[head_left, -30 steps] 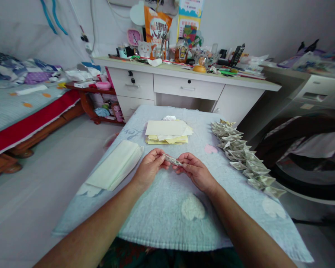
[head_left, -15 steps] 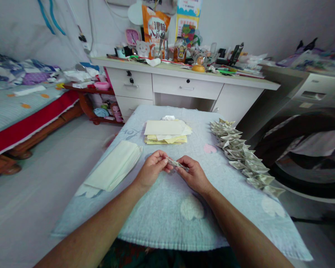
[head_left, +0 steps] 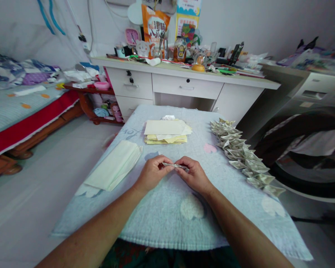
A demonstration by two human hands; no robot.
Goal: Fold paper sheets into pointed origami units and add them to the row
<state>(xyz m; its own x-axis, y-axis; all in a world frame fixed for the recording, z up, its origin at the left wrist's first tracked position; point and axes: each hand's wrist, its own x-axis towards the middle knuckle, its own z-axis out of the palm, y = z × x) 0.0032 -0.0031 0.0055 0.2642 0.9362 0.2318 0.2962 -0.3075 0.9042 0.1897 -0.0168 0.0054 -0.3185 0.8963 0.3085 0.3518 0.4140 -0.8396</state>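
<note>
A small strip of folded paper (head_left: 175, 165), greyish and narrow, is pinched between both hands over the middle of the cloth-covered table. My left hand (head_left: 155, 169) grips its left end between thumb and fingers. At the other end, my right hand (head_left: 194, 173) pinches it, the two thumbs nearly meeting. Beyond the hands lies a stack of cream and yellow paper sheets (head_left: 164, 127). To the left rests a pile of pale greenish paper (head_left: 114, 165). Several folded paper pieces with pointed ends (head_left: 240, 154) stand in rows along the right side.
The table wears a light blue cloth (head_left: 156, 219). Behind it is a white desk (head_left: 187, 83) crowded with jars and a bag. A front-loading washing machine (head_left: 315, 93) stands on the right, and a bed (head_left: 30, 104) on the left.
My left hand has shifted slightly down and closed in along the folded paper, its fingers now curled over the end. The paper lies more level. My right hand has barely moved.
</note>
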